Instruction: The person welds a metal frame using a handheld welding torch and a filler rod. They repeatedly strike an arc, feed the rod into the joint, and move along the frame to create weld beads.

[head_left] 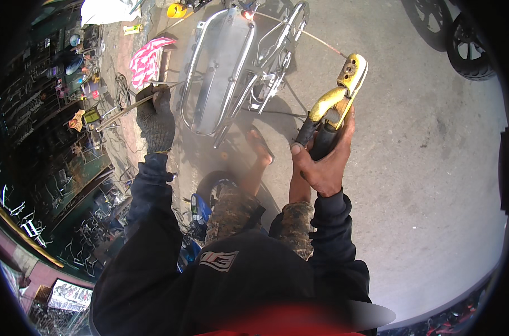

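Observation:
My bare right hand (328, 171) is wrapped around the handle of a yellow and black welding electrode holder (352, 75). From its jaws a long thin welding electrode (305, 32) runs up and left. An orange glow (246, 15) shows at the electrode's far end, on the top of a shiny metal tube frame (200, 47) with a grey panel inside it. My left hand (156, 124), in a dark knitted glove, is closed around a thin rod (122, 113) left of the frame. The rod slants down to the left; its exact kind is unclear.
A pink and white striped cloth (148, 60) lies beyond my left hand. Black wheels (468, 47) stand at the far right. Crowded racks of metal parts (33, 229) line the left side. A blue motorcycle part (198, 208) is by my legs. Grey concrete (422, 168) spreads to the right.

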The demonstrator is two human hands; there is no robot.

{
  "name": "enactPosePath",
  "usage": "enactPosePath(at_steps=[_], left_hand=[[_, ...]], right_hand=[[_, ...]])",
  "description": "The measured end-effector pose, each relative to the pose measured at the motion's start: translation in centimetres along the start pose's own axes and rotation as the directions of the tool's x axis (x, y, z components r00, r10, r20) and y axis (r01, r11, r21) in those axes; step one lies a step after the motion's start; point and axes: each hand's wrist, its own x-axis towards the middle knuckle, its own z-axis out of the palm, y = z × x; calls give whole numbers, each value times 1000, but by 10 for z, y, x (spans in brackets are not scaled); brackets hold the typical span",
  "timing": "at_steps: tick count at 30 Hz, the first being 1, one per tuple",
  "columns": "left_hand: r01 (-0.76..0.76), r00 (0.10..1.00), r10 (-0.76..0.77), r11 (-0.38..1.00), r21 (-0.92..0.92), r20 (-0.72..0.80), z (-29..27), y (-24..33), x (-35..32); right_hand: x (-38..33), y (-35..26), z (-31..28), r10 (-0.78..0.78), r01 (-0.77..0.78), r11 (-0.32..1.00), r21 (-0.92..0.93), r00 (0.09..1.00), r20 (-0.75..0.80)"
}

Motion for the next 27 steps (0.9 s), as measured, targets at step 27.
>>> enactPosePath(at_steps=[27], left_hand=[[56, 997, -61, 993, -106, -37, 2, -19, 2]], right_hand=[[4, -2, 1, 10, -8, 997, -76, 999, 35]])
